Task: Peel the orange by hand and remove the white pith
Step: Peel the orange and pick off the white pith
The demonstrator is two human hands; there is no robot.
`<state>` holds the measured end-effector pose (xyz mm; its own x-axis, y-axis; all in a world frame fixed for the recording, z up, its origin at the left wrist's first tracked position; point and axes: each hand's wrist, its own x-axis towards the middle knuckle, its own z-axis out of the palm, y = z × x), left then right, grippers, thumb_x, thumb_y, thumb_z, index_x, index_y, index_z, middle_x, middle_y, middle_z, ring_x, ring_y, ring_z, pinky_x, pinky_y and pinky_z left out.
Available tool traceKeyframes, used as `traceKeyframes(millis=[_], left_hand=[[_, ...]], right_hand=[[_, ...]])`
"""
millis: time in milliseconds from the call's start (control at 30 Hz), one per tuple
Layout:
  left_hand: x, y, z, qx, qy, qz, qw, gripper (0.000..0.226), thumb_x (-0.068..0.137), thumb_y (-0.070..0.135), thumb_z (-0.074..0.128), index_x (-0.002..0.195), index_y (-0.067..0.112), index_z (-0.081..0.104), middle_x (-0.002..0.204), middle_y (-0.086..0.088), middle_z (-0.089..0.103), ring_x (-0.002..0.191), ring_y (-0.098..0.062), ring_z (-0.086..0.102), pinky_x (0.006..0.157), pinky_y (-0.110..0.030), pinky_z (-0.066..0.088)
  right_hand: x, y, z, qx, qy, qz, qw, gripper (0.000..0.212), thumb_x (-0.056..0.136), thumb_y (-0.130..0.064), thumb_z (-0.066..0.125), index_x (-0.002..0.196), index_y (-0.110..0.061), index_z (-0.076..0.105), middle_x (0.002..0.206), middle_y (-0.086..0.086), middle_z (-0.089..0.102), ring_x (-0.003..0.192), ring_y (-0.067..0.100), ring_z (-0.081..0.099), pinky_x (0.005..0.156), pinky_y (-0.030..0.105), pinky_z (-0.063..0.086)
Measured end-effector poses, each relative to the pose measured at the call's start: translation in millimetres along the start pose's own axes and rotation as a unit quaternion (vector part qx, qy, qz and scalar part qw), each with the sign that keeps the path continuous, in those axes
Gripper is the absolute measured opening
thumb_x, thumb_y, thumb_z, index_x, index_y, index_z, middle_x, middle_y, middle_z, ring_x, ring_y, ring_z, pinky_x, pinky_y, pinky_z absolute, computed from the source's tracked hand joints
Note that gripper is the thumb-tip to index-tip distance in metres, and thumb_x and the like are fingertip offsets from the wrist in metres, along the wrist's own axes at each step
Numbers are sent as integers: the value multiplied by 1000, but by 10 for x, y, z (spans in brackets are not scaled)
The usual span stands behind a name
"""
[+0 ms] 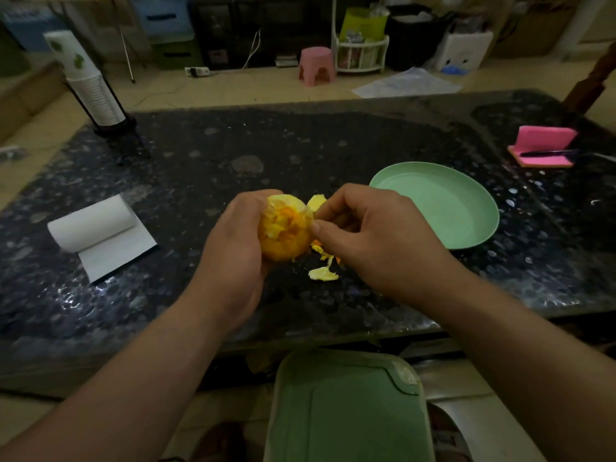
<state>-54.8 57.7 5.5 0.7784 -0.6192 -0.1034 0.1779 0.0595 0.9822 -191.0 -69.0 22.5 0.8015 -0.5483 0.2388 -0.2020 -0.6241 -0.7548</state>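
Observation:
My left hand [233,241] grips a mostly peeled orange [285,228] above the dark stone table, its flesh and patches of pale pith facing me. At the fruit's right edge my right hand [373,235] pinches a bit of pith or peel between thumb and forefinger. A strip of peel [316,203] sticks up behind the fingers. Loose peel scraps [323,273] lie on the table just below the orange.
A green plate [466,235] sits to the right of my hands. A roll of white paper [96,228] lies at the left, a stack of cups [96,95] at the far left, pink sponges [543,145] at the far right. A green bin [346,408] stands below the near edge.

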Motion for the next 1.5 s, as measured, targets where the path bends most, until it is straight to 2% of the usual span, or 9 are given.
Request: traceKeyframes(millis=[133, 300, 700, 800, 867, 1067, 1167, 1367, 1500], left_hand=[[-17, -51, -7, 79, -7, 61, 995, 37, 94, 47, 45, 117, 32, 70, 113, -4, 71, 99, -21, 69, 71, -33, 58], [-63, -59, 23, 128, -21, 132, 983, 38, 96, 43, 43, 124, 26, 62, 100, 4, 67, 84, -8, 65, 66, -25, 56], [-76, -22, 1, 140, -21, 128, 982, 32, 106, 36, 44, 130, 21, 59, 104, -1, 66, 83, -3, 64, 65, -20, 54], [-109, -25, 11, 171, -27, 145, 974, 24, 112, 24, 43, 131, 20, 57, 103, 2, 64, 81, 2, 62, 63, -16, 51], [-127, -19, 26, 182, -34, 156, 970, 29, 106, 31, 45, 131, 20, 56, 103, 5, 63, 82, 2, 62, 63, -16, 51], [-122, -32, 11, 172, -44, 155, 972, 35, 100, 33, 44, 130, 21, 58, 105, 3, 64, 82, 0, 62, 63, -17, 51], [-106, -13, 12, 153, -40, 127, 979, 39, 97, 36, 43, 129, 21, 60, 106, -1, 65, 81, 0, 63, 61, -18, 52], [-97, 47, 21, 56, -30, 34, 997, 35, 102, 38, 44, 119, 24, 70, 119, -18, 70, 96, -26, 69, 67, -35, 60], [-93, 101, 19, -73, -32, -106, 991, 40, 109, 32, 39, 120, 10, 70, 116, -20, 76, 97, -32, 73, 61, -39, 62]], right_hand=[[1, 1, 1, -47, 6, -1, 999, 5, 97, -31, 72, 93, -29, 75, 78, -14, 73, 76, 0, 68, 67, 25, 58], [-11, 11, 67, -108, 15, -12, 994, 8, 98, -28, 71, 97, -25, 78, 77, -10, 72, 71, 6, 66, 66, 31, 55], [-33, -69, -45, -97, -16, -15, 995, 10, 98, -35, 71, 102, -29, 78, 83, -13, 75, 77, 3, 69, 72, 37, 61], [-36, -76, -38, -123, -12, -17, 992, 9, 99, -31, 69, 93, -28, 75, 73, -12, 69, 68, 4, 64, 63, 33, 55], [-37, -74, -18, -135, -8, -20, 991, 13, 97, -28, 68, 85, -26, 72, 67, -11, 65, 63, 6, 60, 57, 30, 49], [-26, -34, -2, -80, -4, -11, 997, 15, 90, -25, 71, 76, -22, 67, 65, -5, 64, 63, 11, 60, 57, 35, 53], [-29, -38, -25, -38, -21, -5, 999, 16, 89, -22, 72, 74, -21, 66, 63, -4, 64, 57, 8, 56, 54, 33, 49], [-25, 0, -74, 50, -48, -4, 998, 17, 87, -15, 71, 72, -17, 65, 57, -4, 58, 51, 3, 46, 50, 22, 39], [3, 67, -83, 56, -29, 8, 998, 17, 97, -18, 71, 80, -19, 72, 68, 1, 68, 55, 4, 54, 52, 19, 42]])
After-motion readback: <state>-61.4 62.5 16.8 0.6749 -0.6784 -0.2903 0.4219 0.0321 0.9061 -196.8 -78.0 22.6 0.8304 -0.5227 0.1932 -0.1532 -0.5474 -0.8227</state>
